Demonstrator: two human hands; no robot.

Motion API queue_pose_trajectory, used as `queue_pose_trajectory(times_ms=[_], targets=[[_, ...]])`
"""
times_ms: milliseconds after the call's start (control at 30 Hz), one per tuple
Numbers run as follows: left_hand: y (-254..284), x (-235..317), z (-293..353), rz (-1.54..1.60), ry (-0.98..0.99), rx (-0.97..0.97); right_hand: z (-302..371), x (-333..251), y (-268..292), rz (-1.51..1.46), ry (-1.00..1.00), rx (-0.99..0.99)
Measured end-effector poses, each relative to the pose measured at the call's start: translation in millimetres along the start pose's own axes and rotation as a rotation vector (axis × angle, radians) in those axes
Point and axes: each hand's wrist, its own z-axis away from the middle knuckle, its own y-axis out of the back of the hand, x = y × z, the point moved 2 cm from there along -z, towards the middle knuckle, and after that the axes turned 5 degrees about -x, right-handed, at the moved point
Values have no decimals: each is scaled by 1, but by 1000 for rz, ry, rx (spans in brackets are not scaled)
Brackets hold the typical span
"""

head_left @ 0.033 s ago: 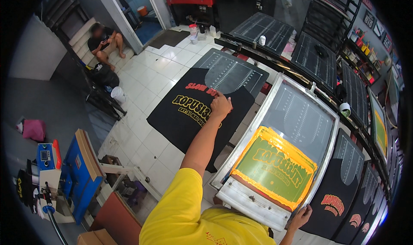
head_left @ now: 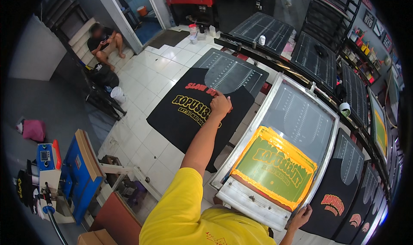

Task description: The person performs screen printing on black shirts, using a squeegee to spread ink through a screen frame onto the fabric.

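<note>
My left hand [head_left: 220, 105] reaches out over a black T-shirt [head_left: 172, 120] with red and yellow lettering, spread on a dark printing board [head_left: 241, 69]. Its index finger is stretched out and touches the print near the end of the red line; nothing is held. To the right, a silver-framed printing screen [head_left: 297, 99] lies over another board, with yellow-orange ink [head_left: 275, 136] around its green stencil area. My right hand [head_left: 300, 217] is at the screen's near right corner, fingers curled against the frame edge. A pale metal bar [head_left: 254, 204] crosses the screen's near end.
More black shirts [head_left: 329, 202] with reddish prints lie on boards along the right. Bare printing boards [head_left: 262, 32] line the back. A blue-plated heat press [head_left: 79, 176] stands at the lower left. Another person [head_left: 105, 43] sits on steps at the far left, near a white bucket [head_left: 118, 94].
</note>
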Motion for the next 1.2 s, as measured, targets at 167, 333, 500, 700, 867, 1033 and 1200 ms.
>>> queue_pose_trajectory(times_ms=[167,333,500,700,867,1033,1200], targets=[[2,3,0,-17,15,-21,1,-8,1,5,-9,6],[3,2,0,-34,15,-51,-1,-12,0,23,42,32],[2,2,2,-34,-18,5,-1,2,1,38,-28,-5],[7,4,0,-14,28,-1,-1,-1,0,-26,-31,-10],[6,6,3,-102,-12,25,0,-8,0,-20,-28,-4],[10,5,-4,-49,38,-21,1,-6,0,-45,4,2],[6,7,3,-43,12,4,-2,6,1,-6,25,9]])
